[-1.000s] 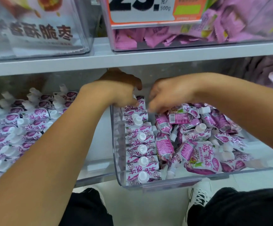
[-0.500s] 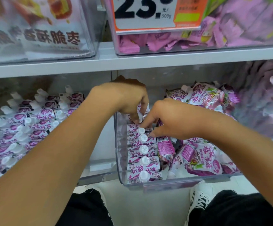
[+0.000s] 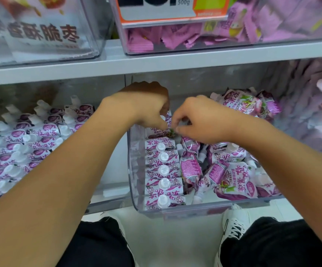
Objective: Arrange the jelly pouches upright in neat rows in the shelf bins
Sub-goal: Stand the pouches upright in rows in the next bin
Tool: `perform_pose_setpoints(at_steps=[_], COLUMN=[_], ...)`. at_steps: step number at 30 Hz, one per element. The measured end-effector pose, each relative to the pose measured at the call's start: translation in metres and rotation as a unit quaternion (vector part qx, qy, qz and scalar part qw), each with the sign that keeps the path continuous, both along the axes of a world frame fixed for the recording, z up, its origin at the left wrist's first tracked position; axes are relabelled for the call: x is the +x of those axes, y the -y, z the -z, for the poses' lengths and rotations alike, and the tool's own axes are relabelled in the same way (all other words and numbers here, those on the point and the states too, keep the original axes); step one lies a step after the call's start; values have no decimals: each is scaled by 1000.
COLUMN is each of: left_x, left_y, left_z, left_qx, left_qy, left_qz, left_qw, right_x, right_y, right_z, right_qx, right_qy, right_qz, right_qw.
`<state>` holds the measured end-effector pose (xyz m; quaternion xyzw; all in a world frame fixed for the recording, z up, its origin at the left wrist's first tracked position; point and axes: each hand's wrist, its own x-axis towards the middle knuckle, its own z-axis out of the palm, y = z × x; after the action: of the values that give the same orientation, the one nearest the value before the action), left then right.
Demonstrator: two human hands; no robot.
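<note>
Fingers (both hands) pinch 1 jelly pouch.

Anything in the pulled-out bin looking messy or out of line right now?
Yes. Only the left row stands upright, caps up. To its right, the loose pouches lie jumbled on their sides in the clear bin, and more are heaped at the back.

Grey shelf board; pale floor below.
</note>
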<state>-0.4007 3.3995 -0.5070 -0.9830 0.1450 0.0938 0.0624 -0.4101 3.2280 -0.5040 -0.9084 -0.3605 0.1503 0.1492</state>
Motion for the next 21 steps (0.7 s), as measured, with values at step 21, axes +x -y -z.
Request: perform_pose_setpoints(at_steps=[21], left_x=[-3], left_y=[-15], left_z=[2], left_qx=[70], left_qy=[-49], left_qz=[-32], left_qw=[996], right_x=[42], right_y=[-27], right_z=[-2], right_qx=[-259], right_qy=[-141], right_qz=[-61], right_qw=[954])
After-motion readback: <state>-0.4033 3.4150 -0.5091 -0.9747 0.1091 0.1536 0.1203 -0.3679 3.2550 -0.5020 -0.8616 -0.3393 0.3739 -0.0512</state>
